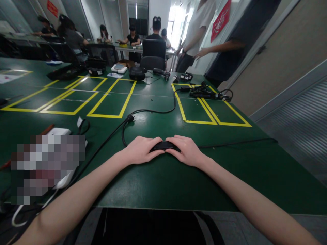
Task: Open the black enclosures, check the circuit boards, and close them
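A black power adapter point(163, 145), a flat block, lies low over the green table between my two hands. My left hand point(140, 149) grips its left end, thumb on the near side and fingers on the far side. The right end is held the same way by my right hand point(187, 149). Both ends of the block are hidden by my fingers. To the right a thin black cord point(237, 143) runs across the table. On the left a black cable loops up beside a black plug point(130, 118).
Yellow tape rectangles point(122, 116) mark the green table point(178, 187). Black cables and devices point(201, 91) are bundled at the far right. A blurred-out object point(48, 163) lies at the left. Two people stand beyond the table's far right; others sit behind.
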The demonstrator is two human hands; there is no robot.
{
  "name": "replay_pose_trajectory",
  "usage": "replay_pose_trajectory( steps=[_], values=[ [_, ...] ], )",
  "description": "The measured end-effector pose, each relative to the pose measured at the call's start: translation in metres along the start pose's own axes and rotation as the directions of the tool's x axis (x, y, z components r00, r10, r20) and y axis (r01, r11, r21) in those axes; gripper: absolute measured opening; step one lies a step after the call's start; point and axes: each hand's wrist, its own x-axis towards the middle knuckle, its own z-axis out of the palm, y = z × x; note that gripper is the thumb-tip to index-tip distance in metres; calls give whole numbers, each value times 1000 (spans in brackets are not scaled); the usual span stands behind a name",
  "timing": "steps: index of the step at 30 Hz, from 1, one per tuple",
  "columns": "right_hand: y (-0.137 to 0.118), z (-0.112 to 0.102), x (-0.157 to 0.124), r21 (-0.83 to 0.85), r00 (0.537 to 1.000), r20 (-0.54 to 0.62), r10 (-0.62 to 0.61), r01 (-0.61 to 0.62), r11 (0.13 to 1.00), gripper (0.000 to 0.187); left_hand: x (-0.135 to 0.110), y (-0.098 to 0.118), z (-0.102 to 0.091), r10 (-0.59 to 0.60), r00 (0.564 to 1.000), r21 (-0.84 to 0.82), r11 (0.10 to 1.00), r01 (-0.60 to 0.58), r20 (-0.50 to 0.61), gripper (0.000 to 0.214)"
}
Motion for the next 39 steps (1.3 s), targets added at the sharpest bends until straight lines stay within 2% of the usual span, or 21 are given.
replay_pose_trajectory(
  steps=[5,11,15,18,20,24,26,30,33,37,39],
  values=[
    [-1,-1,0,36,999,-17,-50,50,998,31,0,-3,2,54,998,67,996,-51,-30,32],
    [-3,-2,-1,-42,996,-72,-48,45,998,31,0,-8,3,159,974,102,984,-144,-160,35],
    [-2,1,-2,-13,988,-118,-97,97,995,30,-1,-9,5,172,970,105,982,-156,-172,35],
    [0,4,-3,-62,969,-187,-161,152,987,22,-2,-7,8,164,968,87,985,-150,-192,37],
    [1,4,-3,-116,946,-239,-220,197,974,21,-1,-4,11,138,969,100,988,-119,-206,49],
    [-1,2,-2,-166,907,-308,-286,245,955,20,1,5,16,95,984,170,983,-69,-150,31],
    [-4,0,0,-136,913,-296,-279,249,959,18,2,8,16,74,990,191,980,-50,-119,28],
    [-7,-1,0,-9,976,-144,-166,166,986,31,2,9,14,74,996,226,972,-61,-46,29],
    [-6,0,-2,66,991,-75,-112,117,991,28,1,9,16,91,995,226,971,-77,-48,36],
    [-3,1,-4,36,974,-137,-181,187,982,24,1,8,17,72,989,175,983,-49,-126,53],
    [-3,0,-4,31,971,-157,-180,187,982,22,0,8,16,70,989,146,988,-51,-129,49]
  ],
)
